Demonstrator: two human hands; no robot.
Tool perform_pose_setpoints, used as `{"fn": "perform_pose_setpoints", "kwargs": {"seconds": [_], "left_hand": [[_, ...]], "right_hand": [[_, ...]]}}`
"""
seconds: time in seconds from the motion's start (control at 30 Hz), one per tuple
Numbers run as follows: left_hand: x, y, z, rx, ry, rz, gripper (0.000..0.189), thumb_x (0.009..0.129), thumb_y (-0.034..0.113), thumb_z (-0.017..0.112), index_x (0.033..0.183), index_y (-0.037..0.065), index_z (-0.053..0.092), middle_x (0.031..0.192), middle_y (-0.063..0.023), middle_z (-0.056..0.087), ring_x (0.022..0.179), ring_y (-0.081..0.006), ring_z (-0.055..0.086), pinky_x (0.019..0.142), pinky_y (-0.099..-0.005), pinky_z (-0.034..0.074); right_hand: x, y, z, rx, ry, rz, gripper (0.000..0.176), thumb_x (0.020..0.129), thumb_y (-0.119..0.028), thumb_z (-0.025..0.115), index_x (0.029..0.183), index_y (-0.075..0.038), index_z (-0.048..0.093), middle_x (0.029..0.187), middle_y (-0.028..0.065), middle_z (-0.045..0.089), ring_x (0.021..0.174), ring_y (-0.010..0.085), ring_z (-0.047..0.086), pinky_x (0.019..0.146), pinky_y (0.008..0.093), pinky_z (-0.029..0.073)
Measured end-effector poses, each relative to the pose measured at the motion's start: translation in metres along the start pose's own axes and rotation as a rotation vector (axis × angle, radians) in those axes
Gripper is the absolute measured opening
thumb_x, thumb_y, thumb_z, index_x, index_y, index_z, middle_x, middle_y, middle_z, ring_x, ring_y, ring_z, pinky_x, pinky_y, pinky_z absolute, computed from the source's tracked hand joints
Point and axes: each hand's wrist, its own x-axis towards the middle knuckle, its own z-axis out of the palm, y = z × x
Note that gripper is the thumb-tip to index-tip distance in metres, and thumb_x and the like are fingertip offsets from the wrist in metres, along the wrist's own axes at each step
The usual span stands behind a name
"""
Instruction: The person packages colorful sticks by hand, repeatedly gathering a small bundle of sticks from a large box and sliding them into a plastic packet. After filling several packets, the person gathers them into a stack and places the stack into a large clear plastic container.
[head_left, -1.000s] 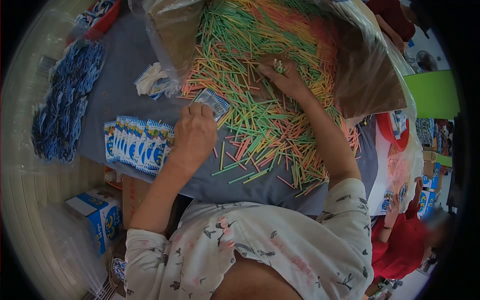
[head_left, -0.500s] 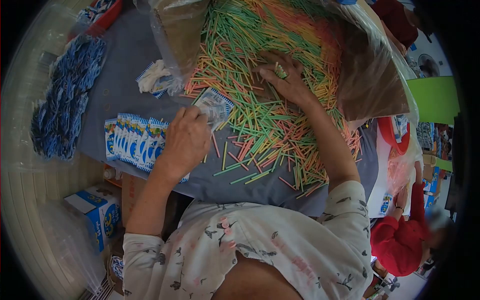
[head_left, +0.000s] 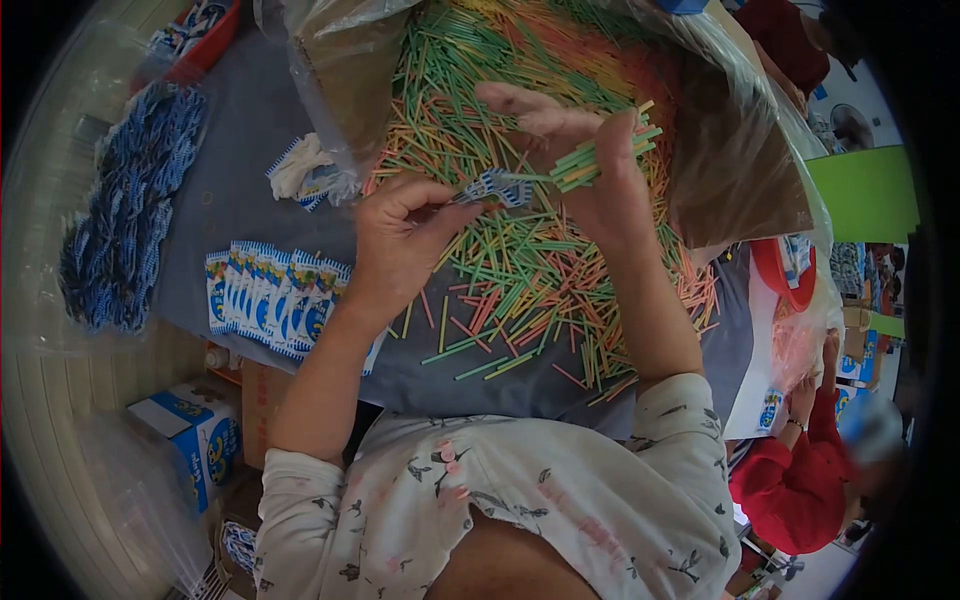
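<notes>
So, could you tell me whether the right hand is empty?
No, the right hand grips a small bundle of mostly green sticks above the loose pile.

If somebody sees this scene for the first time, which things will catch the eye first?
First the big heap of coloured sticks, spilling from a plastic-lined box at the top centre onto the grey cloth. Above it, the right hand grips a small bundle of sticks and the left hand pinches a blue-and-white packet. A row of similar packets lies at the left.
</notes>
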Motion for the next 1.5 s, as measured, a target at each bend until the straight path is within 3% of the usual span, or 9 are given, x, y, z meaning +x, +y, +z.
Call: {"fn": "perform_pose_setpoints", "kwargs": {"seconds": [0.13,0.23,0.37,0.47,0.53,1.03,1.27,1.37,1.5], "left_hand": [[-0.002,-0.004,0.002,-0.197,-0.005,-0.033,0.010,0.079,-0.006,0.075,0.086,-0.003,0.069,0.078,-0.0001,0.061,0.069,-0.0052,0.054,0.059,-0.0219,0.042],[-0.006,0.006,-0.011,-0.206,0.010,-0.042,0.011,0.080,-0.008,0.074,0.089,-0.004,0.069,0.081,-0.0015,0.062,0.074,-0.0063,0.057,0.064,-0.0212,0.046],[-0.008,-0.002,-0.014,-0.215,0.004,-0.001,0.013,0.080,-0.010,0.072,0.091,-0.005,0.070,0.084,-0.0026,0.063,0.078,-0.0082,0.061,0.069,-0.0210,0.050],[-0.006,-0.007,-0.010,-0.141,-0.033,0.028,0.015,0.079,-0.011,0.073,0.092,-0.004,0.070,0.086,-0.0032,0.063,0.079,-0.0088,0.061,0.069,-0.0218,0.051],[-0.006,-0.005,-0.002,-0.170,-0.029,-0.009,0.015,0.079,-0.011,0.073,0.092,-0.004,0.070,0.087,-0.0034,0.063,0.079,-0.0089,0.061,0.069,-0.0223,0.050],[-0.005,-0.015,0.007,-0.348,-0.135,-0.094,0.018,0.080,-0.009,0.073,0.096,-0.002,0.071,0.096,-0.0053,0.066,0.086,-0.0113,0.063,0.079,-0.0256,0.053],[-0.021,0.005,0.007,-0.470,-0.187,-0.159,0.016,0.082,0.000,0.075,0.096,-0.003,0.070,0.096,-0.0076,0.068,0.086,-0.0121,0.063,0.074,-0.0271,0.050],[-0.042,0.007,0.004,-0.358,-0.165,-0.087,0.012,0.084,0.001,0.072,0.095,-0.003,0.069,0.090,-0.0070,0.069,0.084,-0.0117,0.063,0.072,-0.0277,0.050],[-0.073,0.015,-0.003,-0.242,-0.053,-0.041,0.012,0.087,-0.004,0.065,0.098,-0.001,0.068,0.089,-0.0102,0.069,0.081,-0.0151,0.065,0.072,-0.0292,0.051]], "right_hand": [[-0.006,-0.012,-0.002,-0.175,0.058,-0.009,0.076,0.100,-0.065,0.022,0.114,-0.007,0.069,0.136,0.0107,0.055,0.120,0.0230,0.050,0.097,0.0393,0.040],[-0.014,-0.011,-0.024,-1.635,0.087,0.014,0.056,0.103,-0.049,0.037,0.112,-0.006,0.072,0.133,0.0101,0.058,0.124,0.0258,0.050,0.102,0.0428,0.038],[-0.016,-0.005,-0.031,-0.726,0.285,0.349,0.058,0.103,-0.051,0.036,0.112,-0.006,0.072,0.133,0.0113,0.058,0.118,0.0275,0.055,0.102,0.0427,0.039],[-0.019,-0.007,-0.017,-0.843,0.196,0.071,0.065,0.103,-0.056,0.030,0.114,-0.006,0.071,0.135,0.0135,0.056,0.113,0.0302,0.058,0.102,0.0425,0.039],[-0.012,-0.011,-0.001,-0.347,0.141,-0.013,0.070,0.101,-0.061,0.027,0.117,-0.008,0.069,0.137,0.0156,0.054,0.117,0.0307,0.054,0.102,0.0425,0.039],[0.006,-0.016,0.030,-0.431,0.008,-0.001,0.069,0.088,-0.054,0.061,0.128,0.001,0.059,0.131,0.0136,0.057,0.118,0.0244,0.055,0.099,0.0393,0.042],[-0.006,-0.004,0.054,-0.386,-0.077,0.010,0.056,0.096,-0.043,0.054,0.127,0.003,0.059,0.126,0.0137,0.060,0.113,0.0218,0.058,0.096,0.0378,0.046],[-0.013,0.007,0.065,-0.536,-0.100,-0.092,0.038,0.100,-0.030,0.050,0.115,0.001,0.066,0.096,0.0143,0.068,0.091,0.0268,0.066,0.080,0.0371,0.051],[-0.020,0.004,0.076,-0.756,-0.318,-0.219,0.061,0.099,-0.053,0.039,0.133,-0.007,0.058,0.125,0.0198,0.057,0.115,0.0363,0.055,0.096,0.0469,0.041]]}}
